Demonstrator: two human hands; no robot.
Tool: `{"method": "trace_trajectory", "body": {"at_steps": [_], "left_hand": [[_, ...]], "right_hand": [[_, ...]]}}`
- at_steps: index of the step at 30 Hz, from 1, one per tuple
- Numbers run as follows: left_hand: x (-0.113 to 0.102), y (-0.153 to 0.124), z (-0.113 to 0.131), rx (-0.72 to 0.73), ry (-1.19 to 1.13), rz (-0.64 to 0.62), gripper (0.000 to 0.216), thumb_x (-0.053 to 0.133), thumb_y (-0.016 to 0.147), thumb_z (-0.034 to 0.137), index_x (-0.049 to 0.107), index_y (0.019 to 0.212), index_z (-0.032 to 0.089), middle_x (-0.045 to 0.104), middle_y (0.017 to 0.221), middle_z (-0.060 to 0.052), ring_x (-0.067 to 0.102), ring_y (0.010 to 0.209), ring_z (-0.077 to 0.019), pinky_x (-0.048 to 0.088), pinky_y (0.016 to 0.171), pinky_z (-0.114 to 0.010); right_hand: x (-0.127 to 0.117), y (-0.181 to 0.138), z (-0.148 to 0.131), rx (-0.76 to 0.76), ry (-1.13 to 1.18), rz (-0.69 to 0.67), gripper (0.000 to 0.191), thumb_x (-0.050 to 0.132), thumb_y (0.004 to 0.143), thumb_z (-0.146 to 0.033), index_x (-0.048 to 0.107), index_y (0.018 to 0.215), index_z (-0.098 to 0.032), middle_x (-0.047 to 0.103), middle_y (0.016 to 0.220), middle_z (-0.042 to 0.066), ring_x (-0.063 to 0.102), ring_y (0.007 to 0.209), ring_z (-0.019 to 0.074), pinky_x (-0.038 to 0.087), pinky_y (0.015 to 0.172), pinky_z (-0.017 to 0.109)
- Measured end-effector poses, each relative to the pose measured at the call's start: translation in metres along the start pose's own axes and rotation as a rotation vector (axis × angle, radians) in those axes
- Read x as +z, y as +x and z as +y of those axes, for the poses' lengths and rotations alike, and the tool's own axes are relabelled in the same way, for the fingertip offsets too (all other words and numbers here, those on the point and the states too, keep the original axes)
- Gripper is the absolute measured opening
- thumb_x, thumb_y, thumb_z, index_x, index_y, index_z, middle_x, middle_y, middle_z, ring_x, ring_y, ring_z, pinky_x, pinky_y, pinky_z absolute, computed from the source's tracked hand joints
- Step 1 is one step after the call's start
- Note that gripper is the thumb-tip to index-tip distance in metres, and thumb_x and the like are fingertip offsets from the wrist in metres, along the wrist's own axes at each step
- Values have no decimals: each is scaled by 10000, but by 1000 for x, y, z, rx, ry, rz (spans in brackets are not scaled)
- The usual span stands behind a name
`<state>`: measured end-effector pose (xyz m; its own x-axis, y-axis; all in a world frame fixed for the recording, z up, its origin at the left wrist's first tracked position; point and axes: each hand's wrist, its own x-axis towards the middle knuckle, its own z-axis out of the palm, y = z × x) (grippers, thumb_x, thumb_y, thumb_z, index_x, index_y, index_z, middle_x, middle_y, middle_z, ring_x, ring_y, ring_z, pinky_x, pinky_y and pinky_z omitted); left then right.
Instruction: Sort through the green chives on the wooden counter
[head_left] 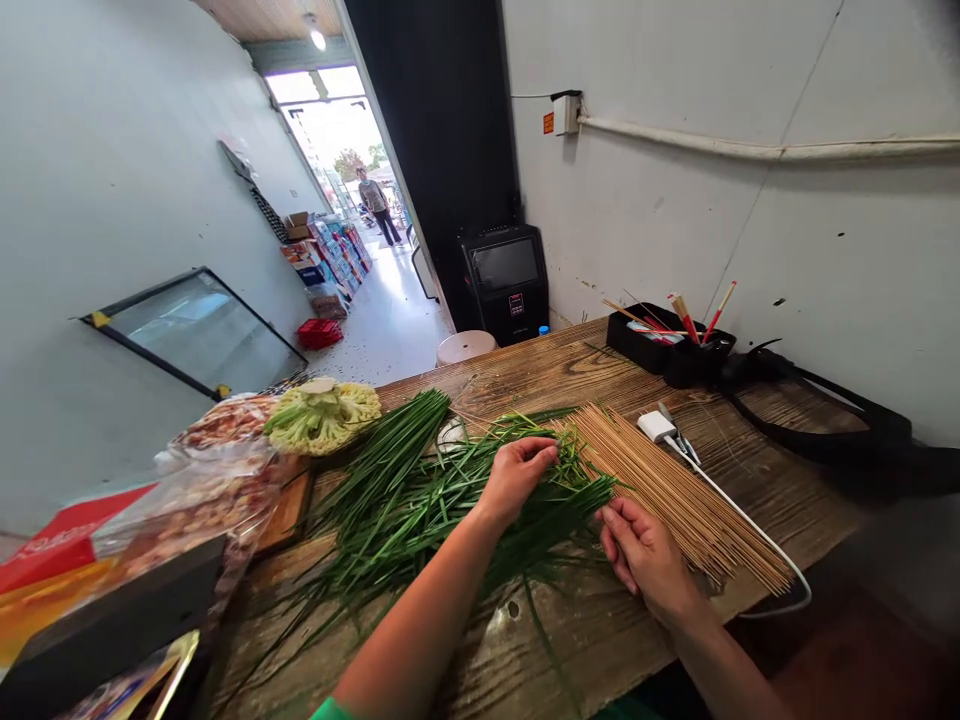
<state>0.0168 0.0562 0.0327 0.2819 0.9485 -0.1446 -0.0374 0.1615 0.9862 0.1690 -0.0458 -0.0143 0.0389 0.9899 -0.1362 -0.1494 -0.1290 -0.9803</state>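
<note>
A loose pile of garlic chives [420, 500] spreads over the wooden table [555, 660]. My left hand [521, 475] is above the pile, thumb and fingers pinched near the pale, cut ends; whatever is in the pinch is too small to make out. Thumb and fingers of my right hand [645, 555] close at the tip of a dark green bunch of chives [559, 520], which runs leftward from them. Right beside that hand, many thin bamboo skewers [675, 490] lie side by side, partly under the chives.
A cauliflower head [322, 415] and bagged food [202, 500] sit at left. A white charger [656, 427] with its cable borders the skewers. Behind are a black holder [641, 340], a black strap [825, 410], a stool [465, 347] and a black speaker [506, 285]. A person [379, 205] stands near the doorway.
</note>
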Motion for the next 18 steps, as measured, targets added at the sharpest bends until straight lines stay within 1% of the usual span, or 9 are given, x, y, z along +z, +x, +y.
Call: {"method": "trace_trajectory", "body": {"at_steps": [4,6,8,10,12,15,18], "left_hand": [[4,0,-4,104,61,55,329,670,687,384,688,869,110,628,656,-13,437,510,-66,310,482,-198],[4,0,-5,152,118,68,313,624,732,391,697,870,119,630,649,-15,437,516,-74,311,481,-201],[4,1,-5,177,157,82,315,587,763,378,693,913,122,629,637,-12,412,495,-71,296,465,-200],[3,2,-5,179,159,87,336,569,774,360,671,986,120,626,620,-5,374,457,-62,273,441,-198],[3,1,-3,166,135,72,350,562,772,349,648,1019,117,626,613,-1,344,420,-53,250,415,-197],[4,0,0,140,85,40,328,560,761,338,632,983,108,632,624,-8,360,392,-46,242,393,-192],[5,-1,2,144,73,33,308,567,752,329,626,951,101,637,631,-16,406,396,-49,270,398,-189]], "right_hand": [[-1,0,1,10,-11,-10,345,530,806,-524,507,797,-180,468,493,-97,288,246,0,187,251,122],[-1,0,1,17,-19,-9,342,533,804,-523,501,795,-183,470,494,-95,292,247,2,186,252,123],[0,-1,0,19,-19,-10,340,531,805,-525,491,789,-187,473,493,-94,292,245,2,181,251,123],[0,-1,-1,21,-21,-15,343,530,804,-528,485,785,-189,476,490,-94,290,241,2,174,249,123],[1,-1,-3,27,-27,-13,346,534,799,-533,483,779,-191,476,485,-94,288,237,5,168,246,126],[1,-1,-4,31,-30,-14,344,539,795,-532,489,780,-192,475,478,-94,290,236,9,168,245,130],[2,-1,-3,30,-30,-24,337,532,805,-523,496,792,-189,479,477,-96,289,235,7,166,247,129]]}}
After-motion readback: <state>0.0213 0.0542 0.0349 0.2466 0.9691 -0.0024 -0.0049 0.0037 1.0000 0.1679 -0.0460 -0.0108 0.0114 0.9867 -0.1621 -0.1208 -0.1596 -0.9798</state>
